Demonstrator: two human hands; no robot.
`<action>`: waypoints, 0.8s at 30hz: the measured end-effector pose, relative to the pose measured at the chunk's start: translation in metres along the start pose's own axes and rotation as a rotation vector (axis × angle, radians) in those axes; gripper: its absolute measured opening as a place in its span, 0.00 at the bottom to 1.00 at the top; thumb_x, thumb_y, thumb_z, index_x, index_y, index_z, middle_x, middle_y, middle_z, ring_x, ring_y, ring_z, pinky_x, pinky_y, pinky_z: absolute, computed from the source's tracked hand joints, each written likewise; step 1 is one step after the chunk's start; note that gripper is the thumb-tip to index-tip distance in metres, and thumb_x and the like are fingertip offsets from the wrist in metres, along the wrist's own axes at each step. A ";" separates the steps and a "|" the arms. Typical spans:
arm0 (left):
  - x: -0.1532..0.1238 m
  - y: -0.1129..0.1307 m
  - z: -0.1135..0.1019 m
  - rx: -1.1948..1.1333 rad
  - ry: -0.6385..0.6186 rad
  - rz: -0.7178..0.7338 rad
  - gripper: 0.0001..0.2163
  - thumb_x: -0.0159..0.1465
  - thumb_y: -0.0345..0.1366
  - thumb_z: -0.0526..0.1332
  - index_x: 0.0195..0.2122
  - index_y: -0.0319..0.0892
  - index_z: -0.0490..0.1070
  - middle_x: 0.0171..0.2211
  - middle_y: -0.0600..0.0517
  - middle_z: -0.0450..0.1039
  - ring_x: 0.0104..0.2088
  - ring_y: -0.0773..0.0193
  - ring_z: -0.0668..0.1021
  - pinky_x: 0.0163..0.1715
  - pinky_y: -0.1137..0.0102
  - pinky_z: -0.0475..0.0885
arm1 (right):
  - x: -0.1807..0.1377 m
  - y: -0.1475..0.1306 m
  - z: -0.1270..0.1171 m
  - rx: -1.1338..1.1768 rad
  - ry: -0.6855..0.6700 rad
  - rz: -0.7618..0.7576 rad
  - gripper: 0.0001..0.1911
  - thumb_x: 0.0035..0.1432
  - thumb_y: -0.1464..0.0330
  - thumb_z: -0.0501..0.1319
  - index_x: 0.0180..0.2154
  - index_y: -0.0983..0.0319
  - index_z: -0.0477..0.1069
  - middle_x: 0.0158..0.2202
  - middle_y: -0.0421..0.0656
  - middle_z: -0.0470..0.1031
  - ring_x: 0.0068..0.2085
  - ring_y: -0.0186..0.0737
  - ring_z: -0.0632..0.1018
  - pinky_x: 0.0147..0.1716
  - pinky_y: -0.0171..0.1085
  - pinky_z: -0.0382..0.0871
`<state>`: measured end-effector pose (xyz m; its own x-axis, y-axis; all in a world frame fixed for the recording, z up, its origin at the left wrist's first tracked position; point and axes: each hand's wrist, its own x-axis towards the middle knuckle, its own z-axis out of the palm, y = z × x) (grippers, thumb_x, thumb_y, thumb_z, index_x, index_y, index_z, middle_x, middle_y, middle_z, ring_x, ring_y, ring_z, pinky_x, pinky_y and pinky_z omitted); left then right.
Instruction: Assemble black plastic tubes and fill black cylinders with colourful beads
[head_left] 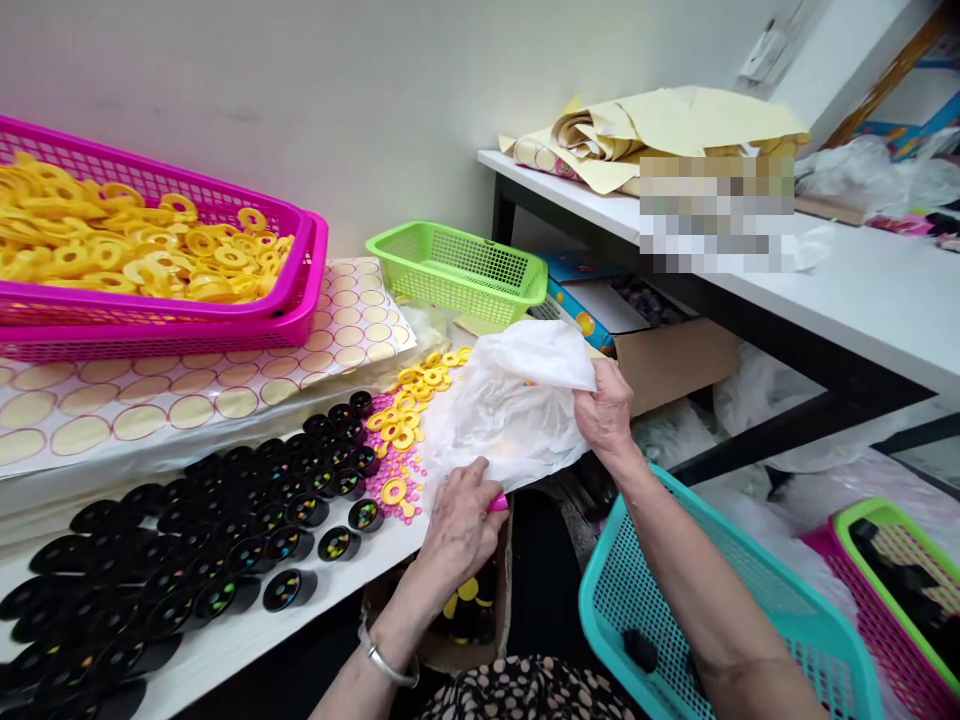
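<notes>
My right hand [606, 412] is closed on the upper right edge of a white plastic bag [510, 400] that holds small coloured pieces. My left hand [461, 525] is closed at the bag's lower edge, with a small pink piece [497, 503] showing between its fingers. The bag hangs over the front edge of a white table [247, 630]. Beside it lie loose yellow rings [409, 405] and tiny pink beads [390, 470]. Rows of black round caps [225, 540] with coloured centres cover the table to the left.
A pink basket [300, 300] full of yellow rings stands on sticker sheets [150, 400] at the back left. A green basket [457, 270] sits behind the bag. A teal basket [675, 620] is at my right knee, pink and green baskets [892, 590] beyond. Yellow paper [660, 130] lies on a shelf.
</notes>
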<state>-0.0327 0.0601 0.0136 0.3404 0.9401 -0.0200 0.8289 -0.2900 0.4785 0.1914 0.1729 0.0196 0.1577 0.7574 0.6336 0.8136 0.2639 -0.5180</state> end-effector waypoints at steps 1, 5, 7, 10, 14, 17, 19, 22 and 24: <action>0.002 0.003 -0.002 0.034 0.012 -0.006 0.05 0.60 0.32 0.58 0.35 0.44 0.74 0.54 0.46 0.66 0.48 0.50 0.69 0.45 0.54 0.67 | 0.001 -0.001 0.000 -0.018 -0.020 -0.011 0.11 0.54 0.71 0.50 0.37 0.61 0.68 0.37 0.49 0.71 0.43 0.46 0.71 0.43 0.41 0.65; 0.025 0.012 -0.011 0.115 0.110 0.115 0.05 0.61 0.32 0.56 0.35 0.43 0.70 0.56 0.46 0.64 0.51 0.50 0.66 0.45 0.55 0.66 | 0.003 -0.005 0.006 -0.140 -0.164 0.069 0.12 0.56 0.69 0.51 0.41 0.63 0.69 0.40 0.52 0.71 0.43 0.49 0.71 0.41 0.44 0.66; 0.042 0.012 -0.010 0.110 0.102 0.181 0.05 0.61 0.33 0.56 0.36 0.42 0.69 0.56 0.44 0.62 0.54 0.51 0.65 0.48 0.56 0.65 | 0.001 -0.009 0.010 -0.261 -0.130 0.064 0.18 0.56 0.66 0.55 0.47 0.67 0.67 0.48 0.57 0.69 0.48 0.55 0.69 0.45 0.49 0.64; 0.063 0.009 -0.002 0.103 0.010 0.145 0.07 0.63 0.36 0.54 0.37 0.41 0.68 0.49 0.43 0.66 0.49 0.52 0.68 0.46 0.56 0.65 | -0.006 -0.016 0.012 -0.365 -0.021 -0.127 0.21 0.57 0.65 0.56 0.52 0.65 0.65 0.58 0.58 0.61 0.55 0.59 0.63 0.53 0.54 0.56; 0.069 0.004 0.012 0.072 0.018 0.121 0.08 0.65 0.37 0.52 0.38 0.40 0.68 0.44 0.45 0.68 0.47 0.55 0.69 0.46 0.58 0.65 | -0.017 -0.014 0.016 -0.317 -0.139 -0.353 0.12 0.59 0.67 0.54 0.42 0.61 0.71 0.53 0.53 0.68 0.53 0.55 0.64 0.51 0.52 0.58; 0.067 0.000 0.019 0.019 0.068 0.104 0.08 0.64 0.37 0.54 0.37 0.40 0.69 0.44 0.45 0.68 0.47 0.55 0.69 0.46 0.58 0.65 | -0.024 -0.009 0.022 -0.286 -0.193 -0.351 0.10 0.56 0.67 0.57 0.39 0.62 0.72 0.50 0.52 0.69 0.52 0.54 0.65 0.49 0.51 0.60; 0.064 -0.002 0.021 -0.021 0.149 0.096 0.07 0.62 0.37 0.57 0.37 0.41 0.70 0.48 0.45 0.67 0.49 0.54 0.67 0.47 0.57 0.65 | -0.029 -0.010 0.022 -0.248 -0.180 -0.334 0.09 0.56 0.67 0.58 0.39 0.62 0.72 0.50 0.52 0.69 0.52 0.54 0.65 0.50 0.51 0.61; 0.058 -0.003 0.022 -0.103 0.315 0.054 0.05 0.60 0.34 0.59 0.35 0.42 0.72 0.48 0.45 0.67 0.50 0.53 0.66 0.47 0.58 0.64 | -0.038 -0.020 0.015 -0.141 -0.147 -0.316 0.08 0.57 0.67 0.57 0.38 0.61 0.72 0.48 0.52 0.70 0.50 0.51 0.68 0.50 0.50 0.62; 0.054 -0.003 0.024 -0.207 0.397 0.051 0.05 0.62 0.33 0.57 0.34 0.42 0.72 0.40 0.46 0.70 0.45 0.56 0.68 0.44 0.61 0.66 | -0.046 -0.031 0.009 0.015 -0.183 -0.301 0.09 0.58 0.66 0.58 0.39 0.61 0.72 0.45 0.51 0.71 0.47 0.48 0.71 0.47 0.47 0.66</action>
<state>-0.0058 0.1075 -0.0098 0.1485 0.9332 0.3273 0.6955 -0.3339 0.6363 0.1545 0.1351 0.0014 -0.1919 0.7383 0.6466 0.7999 0.4994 -0.3328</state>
